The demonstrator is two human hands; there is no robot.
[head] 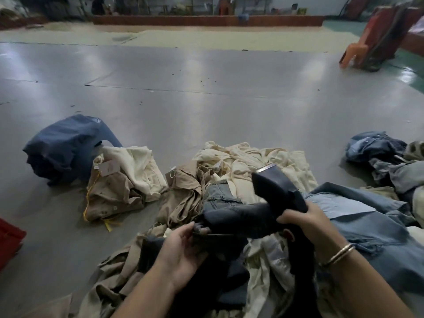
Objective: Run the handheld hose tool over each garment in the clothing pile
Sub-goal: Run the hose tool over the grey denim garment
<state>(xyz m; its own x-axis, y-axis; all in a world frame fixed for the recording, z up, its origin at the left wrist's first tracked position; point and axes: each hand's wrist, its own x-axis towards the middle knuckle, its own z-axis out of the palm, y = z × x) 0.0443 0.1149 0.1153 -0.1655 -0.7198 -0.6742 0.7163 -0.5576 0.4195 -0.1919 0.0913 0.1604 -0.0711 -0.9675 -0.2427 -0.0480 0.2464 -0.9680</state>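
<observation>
Grey floor [206,92], garment pile [252,161]. Right hand [305,222] grips hose tool [278,188]; left hand [183,246] holds dark garment [231,216]. Next: likely sweep it.

Clothing pile [241,171] on floor [183,88]

Bare grey floor [206,106] open far of clothing pile [252,161]. Left: navy bundle [62,148], tan-cream heap [124,180] block path; narrow floor gap between heap and pile. Right: denim heap [385,157] crowds edge.
</observation>
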